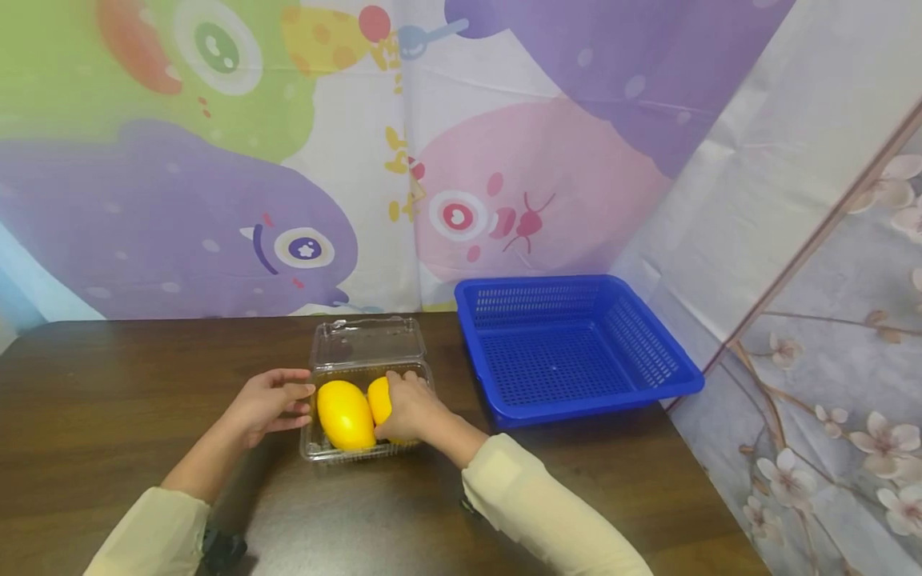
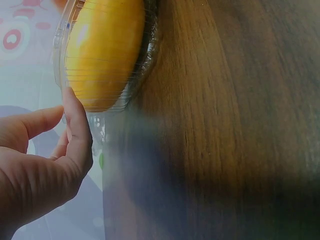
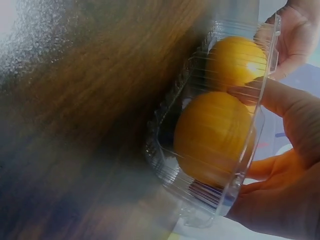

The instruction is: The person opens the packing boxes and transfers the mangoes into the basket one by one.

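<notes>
A clear plastic clamshell box point(image 1: 367, 454) lies on the table with its lid point(image 1: 369, 342) folded back toward the wall. Two smooth yellow mangoes sit side by side in it. My right hand point(image 1: 412, 408) reaches in from above and grips the right mango point(image 3: 214, 140); its thumb is between the two fruits and its fingers are on the far side. The left mango point(image 1: 346, 416) is fully visible from above. Beside the box's left rim is my left hand point(image 1: 268, 404), thumb and fingers extended, fingertips touching the rim in the left wrist view.
A blue perforated plastic basket point(image 1: 497, 412) stands right of the box, near the wall. The brown wooden table point(image 1: 144, 376) extends to the left and front. A cartoon-printed cloth point(image 1: 389, 264) hangs behind, and a flower-patterned one point(image 1: 814, 384) is on the right.
</notes>
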`<state>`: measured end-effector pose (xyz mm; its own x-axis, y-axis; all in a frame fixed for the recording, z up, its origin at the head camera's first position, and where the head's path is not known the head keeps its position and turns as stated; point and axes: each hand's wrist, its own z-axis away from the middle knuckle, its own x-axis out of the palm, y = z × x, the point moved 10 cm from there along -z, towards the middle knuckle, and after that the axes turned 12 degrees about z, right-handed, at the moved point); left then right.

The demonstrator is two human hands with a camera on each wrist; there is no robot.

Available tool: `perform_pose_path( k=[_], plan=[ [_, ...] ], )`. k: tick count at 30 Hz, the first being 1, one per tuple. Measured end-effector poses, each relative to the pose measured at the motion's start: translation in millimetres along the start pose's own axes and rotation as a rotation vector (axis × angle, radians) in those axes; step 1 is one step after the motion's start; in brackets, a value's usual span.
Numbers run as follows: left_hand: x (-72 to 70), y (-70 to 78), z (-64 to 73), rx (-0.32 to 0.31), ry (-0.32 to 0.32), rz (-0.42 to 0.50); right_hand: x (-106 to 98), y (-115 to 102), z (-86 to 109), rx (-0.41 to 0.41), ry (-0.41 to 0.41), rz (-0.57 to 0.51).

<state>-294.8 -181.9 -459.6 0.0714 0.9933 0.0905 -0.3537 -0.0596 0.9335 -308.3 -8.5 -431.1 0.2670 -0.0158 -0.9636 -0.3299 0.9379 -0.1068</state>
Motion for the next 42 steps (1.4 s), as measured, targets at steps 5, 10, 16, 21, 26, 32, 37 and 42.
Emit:
perform_pose_path(
  k=[5, 10, 16, 21, 26, 32, 37, 42],
  plan=[
    [-0.2, -1.4, -1.9, 0.001, 0.002, 0.017, 0, 4, -0.7, 0.002, 0.016, -0.076],
    [0.2, -1.4, -1.8, 0.002, 0.005, 0.009, -2, 6, -0.3, -0.005, 0.045, -0.111],
    [1.2, -0.4, -1.2, 0.001, 0.000, 0.017, -11, 7, 4.4, -0.006, 0.080, -0.153],
    [1.0, -0.1, -1.7, 0.001, -0.001, 0.020, -20, 9, 7.1, -0.017, 0.116, -0.183],
    [0.6, -0.9, -2.7, -0.002, -0.001, 0.018, -25, 12, 7.7, -0.023, 0.138, -0.195],
    [0.5, -1.0, -3.3, 0.000, -0.001, 0.018, -31, 15, 9.4, -0.021, 0.146, -0.222],
    [1.3, -0.5, -2.7, -0.001, -0.004, 0.018, -38, 18, 11.7, -0.025, 0.152, -0.243],
    [1.9, 0.3, -2.1, 0.002, -0.006, 0.015, -46, 20, 14.1, -0.027, 0.169, -0.244]
  ],
)
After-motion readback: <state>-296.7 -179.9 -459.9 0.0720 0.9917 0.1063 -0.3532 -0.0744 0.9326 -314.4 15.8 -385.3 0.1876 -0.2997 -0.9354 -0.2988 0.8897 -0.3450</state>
